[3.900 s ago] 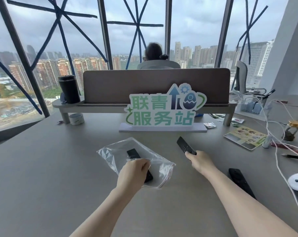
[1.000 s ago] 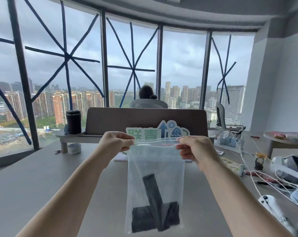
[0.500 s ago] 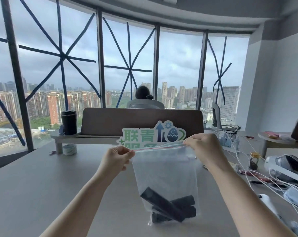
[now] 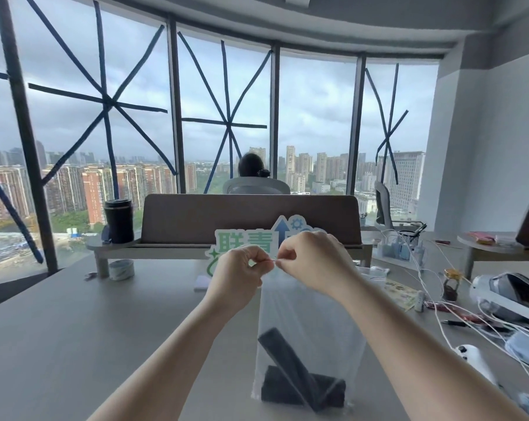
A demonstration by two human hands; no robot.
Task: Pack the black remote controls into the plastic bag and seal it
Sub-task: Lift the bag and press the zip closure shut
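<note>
Both hands, left hand (image 4: 239, 273) and right hand (image 4: 311, 262), pinched the limp plastic bag (image 4: 310, 323) at its seal strip, the black remote controls (image 4: 299, 381) likely weighting its bottom.

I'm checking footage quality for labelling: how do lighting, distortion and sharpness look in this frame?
Head view: soft overcast daylight from the windows, no hard shadows on the table; wide-angle bending curves the ceiling edge and window frames; the plastic bag looks hazy, so the remote controls inside show soft-edged; both the left hand and right hand are fairly sharp.
</note>
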